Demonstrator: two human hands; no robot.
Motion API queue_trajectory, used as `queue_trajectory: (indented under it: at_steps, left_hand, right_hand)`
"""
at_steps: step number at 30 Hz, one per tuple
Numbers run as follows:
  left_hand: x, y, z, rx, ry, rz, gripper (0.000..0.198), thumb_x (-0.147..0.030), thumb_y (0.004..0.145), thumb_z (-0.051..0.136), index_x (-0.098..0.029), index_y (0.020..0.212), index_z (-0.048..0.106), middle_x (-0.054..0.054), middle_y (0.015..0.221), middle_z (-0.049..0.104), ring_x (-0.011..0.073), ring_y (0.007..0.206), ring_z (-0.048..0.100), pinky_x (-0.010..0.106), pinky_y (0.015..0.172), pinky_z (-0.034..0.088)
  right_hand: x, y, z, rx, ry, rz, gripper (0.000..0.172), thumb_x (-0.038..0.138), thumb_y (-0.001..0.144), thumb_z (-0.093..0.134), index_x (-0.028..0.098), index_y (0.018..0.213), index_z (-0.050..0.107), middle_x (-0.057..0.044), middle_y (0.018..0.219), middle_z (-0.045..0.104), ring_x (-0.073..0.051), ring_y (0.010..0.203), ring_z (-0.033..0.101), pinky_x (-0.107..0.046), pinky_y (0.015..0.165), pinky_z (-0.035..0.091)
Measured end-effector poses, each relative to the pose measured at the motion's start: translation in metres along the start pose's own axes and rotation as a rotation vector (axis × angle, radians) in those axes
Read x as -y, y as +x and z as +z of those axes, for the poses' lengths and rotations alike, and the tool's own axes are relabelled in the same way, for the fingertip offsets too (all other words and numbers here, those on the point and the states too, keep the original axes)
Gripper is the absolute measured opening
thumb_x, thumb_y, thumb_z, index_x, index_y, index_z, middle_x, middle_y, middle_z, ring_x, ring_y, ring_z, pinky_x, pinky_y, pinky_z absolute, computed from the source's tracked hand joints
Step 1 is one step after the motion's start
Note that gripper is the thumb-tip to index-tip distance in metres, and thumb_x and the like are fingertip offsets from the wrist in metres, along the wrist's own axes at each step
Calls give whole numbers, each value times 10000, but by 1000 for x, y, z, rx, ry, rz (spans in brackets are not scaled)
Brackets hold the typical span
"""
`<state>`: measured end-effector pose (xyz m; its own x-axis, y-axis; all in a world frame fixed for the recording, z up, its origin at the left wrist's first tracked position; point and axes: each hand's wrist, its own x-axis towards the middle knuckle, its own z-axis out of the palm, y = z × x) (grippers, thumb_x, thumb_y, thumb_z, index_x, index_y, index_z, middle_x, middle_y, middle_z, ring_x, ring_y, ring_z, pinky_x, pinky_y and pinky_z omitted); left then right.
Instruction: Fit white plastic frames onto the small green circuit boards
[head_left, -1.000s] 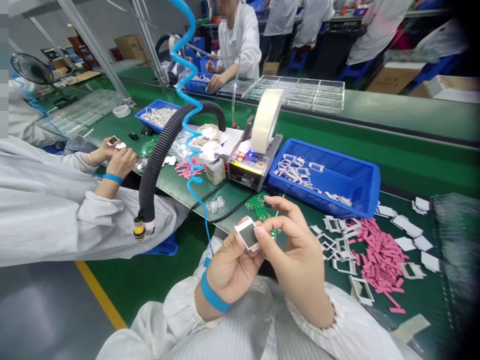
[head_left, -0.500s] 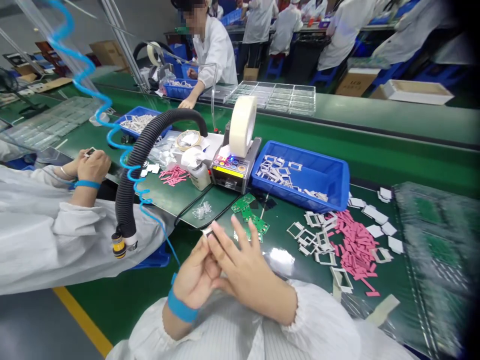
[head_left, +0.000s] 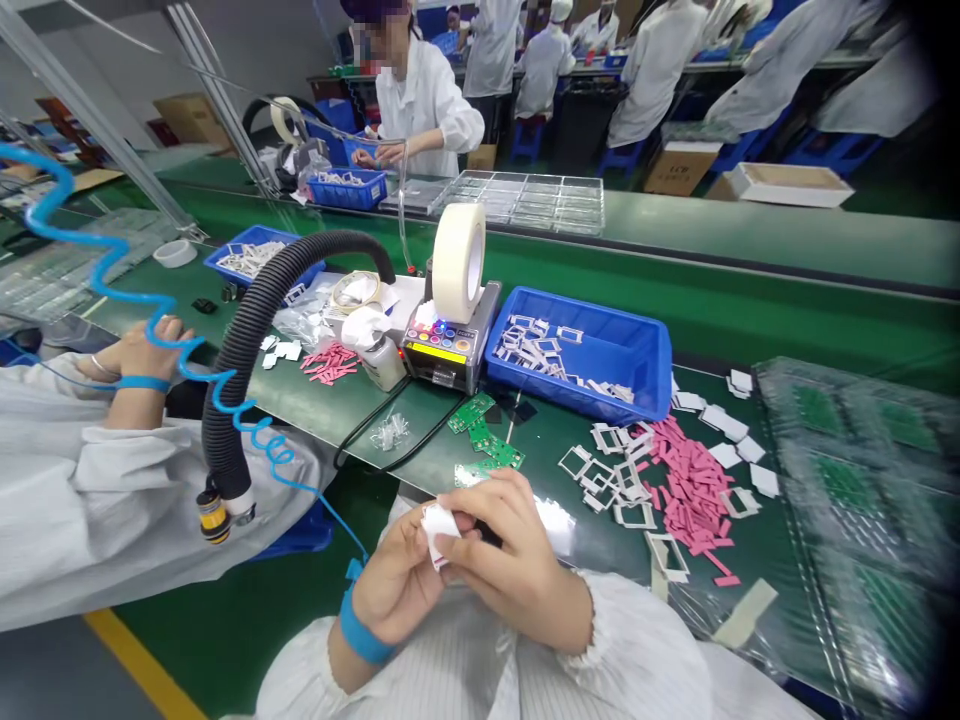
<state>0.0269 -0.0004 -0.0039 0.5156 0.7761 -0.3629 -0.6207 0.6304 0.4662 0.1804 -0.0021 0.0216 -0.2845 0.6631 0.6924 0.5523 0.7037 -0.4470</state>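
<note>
A small white rectangular piece [head_left: 440, 530] with a thin pink line near its lower edge is held up in front of my chest. My left hand [head_left: 396, 580], with a blue band at the wrist, is closed around its left side. The fingers of my right hand [head_left: 514, 560] are bent over the right side, and the thumb presses on the white face. Past my fingertips lie several green circuit boards [head_left: 486, 440]. To the right on the bench are white frames [head_left: 611, 475], pink strips [head_left: 690, 480] and white flat pieces [head_left: 724, 422].
A blue bin [head_left: 585, 350] of white frames stands beside a tape dispenser [head_left: 450, 330] with a large roll. A black hose [head_left: 255, 330] and blue coiled cord [head_left: 161, 300] hang at left, near a co-worker's hands [head_left: 146, 360]. Clear trays [head_left: 840, 480] lie at right.
My right hand's outstretched fingers have curled in, and the held piece has turned so its white face shows. The co-worker across the bench has drawn an outstretched arm back.
</note>
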Motion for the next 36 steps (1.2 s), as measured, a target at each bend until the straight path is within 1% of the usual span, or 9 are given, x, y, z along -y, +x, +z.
queue_trajectory:
  at_steps: [3, 7, 12, 15, 21, 25, 29, 31, 36]
  left_hand:
    - [4, 9, -9, -51, -74, 61, 311, -307, 668, 762, -177, 943, 702, 32, 869, 742, 132, 796, 675, 214, 740, 512]
    - [-2, 16, -21, -141, -47, 128, 319, -290, 708, 732, -177, 1001, 676, 41, 901, 742, 163, 852, 679, 310, 884, 494]
    - [-3, 18, -21, -169, -7, 143, 319, -307, 751, 690, -169, 1036, 654, 47, 900, 732, 154, 855, 669, 322, 898, 479]
    - [-1, 18, -19, -174, 1, 124, 379, -314, 725, 715, -159, 1063, 640, 51, 893, 726, 146, 826, 661, 324, 887, 476]
    - [1, 25, -19, -224, 10, 83, 362, -338, 666, 761, -143, 952, 656, 72, 899, 718, 152, 780, 650, 335, 840, 479]
    - [1, 30, -13, -167, 0, -29, 298, -356, 709, 723, -115, 877, 672, 91, 847, 727, 132, 686, 648, 299, 748, 501]
    - [-1, 25, 1, 27, -4, -163, 288, -358, 725, 706, -114, 877, 687, 100, 775, 733, 135, 599, 648, 274, 635, 520]
    - [-4, 20, 10, 99, 27, -200, 288, -340, 737, 694, -103, 902, 692, 99, 740, 731, 140, 574, 648, 261, 591, 523]
    - [-11, 10, 22, 153, 112, -249, 192, -238, 742, 677, -63, 810, 712, 103, 705, 732, 116, 513, 637, 226, 568, 524]
  right_hand:
    - [-24, 3, -9, 155, 6, 204, 175, 371, 856, 558, 217, 932, 587, -78, 1037, 627, -200, 937, 560, -350, 803, 435]
    - [-66, 10, 2, 430, -360, 684, 229, 417, 882, 490, 198, 888, 556, -84, 835, 628, -222, 788, 589, -322, 662, 437]
    - [-84, 17, 37, 510, -528, 775, 193, 294, 792, 619, 146, 907, 571, -188, 958, 611, -304, 902, 567, -339, 658, 423]
    - [-86, 19, 37, 544, -540, 784, 190, 200, 764, 619, 134, 937, 577, -181, 970, 617, -297, 937, 559, -342, 701, 429]
    - [-98, 13, -2, 615, -469, 769, 234, 157, 760, 583, 109, 987, 606, -136, 948, 632, -259, 852, 616, -339, 708, 458]
    - [-90, 15, -42, 614, -336, 710, 205, 146, 772, 569, 144, 970, 625, -93, 969, 642, -190, 783, 641, -301, 713, 507]
    - [-59, 24, -73, 464, 110, 295, 186, 189, 843, 546, 211, 1010, 624, -62, 1092, 640, -148, 944, 634, -240, 773, 535]
    - [-43, 30, -76, 477, 245, 90, 208, 169, 874, 528, 208, 1057, 618, -65, 1143, 631, -130, 1003, 620, -226, 838, 522]
    - [-33, 37, -71, 576, 290, -64, 273, 117, 909, 466, 145, 1157, 579, -104, 1229, 591, -131, 1140, 542, -268, 972, 462]
